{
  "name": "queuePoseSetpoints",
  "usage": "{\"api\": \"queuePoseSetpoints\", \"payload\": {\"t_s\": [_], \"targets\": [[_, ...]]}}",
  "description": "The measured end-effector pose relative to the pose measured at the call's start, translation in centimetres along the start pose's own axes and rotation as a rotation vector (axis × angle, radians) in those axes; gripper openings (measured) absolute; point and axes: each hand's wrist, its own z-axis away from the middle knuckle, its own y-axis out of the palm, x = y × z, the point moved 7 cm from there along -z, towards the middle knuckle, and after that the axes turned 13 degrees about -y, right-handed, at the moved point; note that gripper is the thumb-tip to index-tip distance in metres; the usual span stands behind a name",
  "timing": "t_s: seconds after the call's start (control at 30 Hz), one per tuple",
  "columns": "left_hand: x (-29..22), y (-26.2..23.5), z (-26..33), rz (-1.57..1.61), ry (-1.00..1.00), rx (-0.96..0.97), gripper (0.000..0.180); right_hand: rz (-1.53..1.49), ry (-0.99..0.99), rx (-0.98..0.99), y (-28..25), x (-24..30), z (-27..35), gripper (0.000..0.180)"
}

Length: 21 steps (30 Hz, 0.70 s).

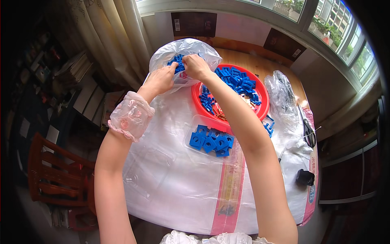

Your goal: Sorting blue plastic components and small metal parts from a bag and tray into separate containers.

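At the far side of the table stands a whitish translucent plastic bag (160,57), its mouth spread wide, with small blue plastic pieces (178,64) inside. My left hand (161,78) is closed on the bag's near rim, thumb upward. Just right of it, my right hand (196,67) is closed at the same rim, fingers bent down and their tips partly hidden. A round red tray (265,101) beside the bag holds blue plastic parts (235,79) and small brass-coloured pins (219,114). Nearer me, a clear plastic box (187,142) contains square blue pieces with round holes (209,143).
White sheeting (174,195) with pink bands covers most of the wooden table (231,57). On the right lie a clear plastic bag (282,101), black-handled scissors (309,134), crumpled white tissue (298,145) and a black cylindrical object (304,177). A wooden chair (57,175) stands left.
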Motion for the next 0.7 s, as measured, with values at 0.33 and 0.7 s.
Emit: {"api": "queuePoseSetpoints", "payload": {"t_s": [0.33,0.7], "targets": [[-1.7,0.1,3.0,-0.07,0.212,0.069,0.028,0.027,0.13,0.139,2.7,-1.4,-0.2,0.042],[-0.6,-2.2,-0.6,0.268,-0.077,-0.209,0.019,-0.025,0.053,0.108,1.7,-3.7,0.0,0.034]]}}
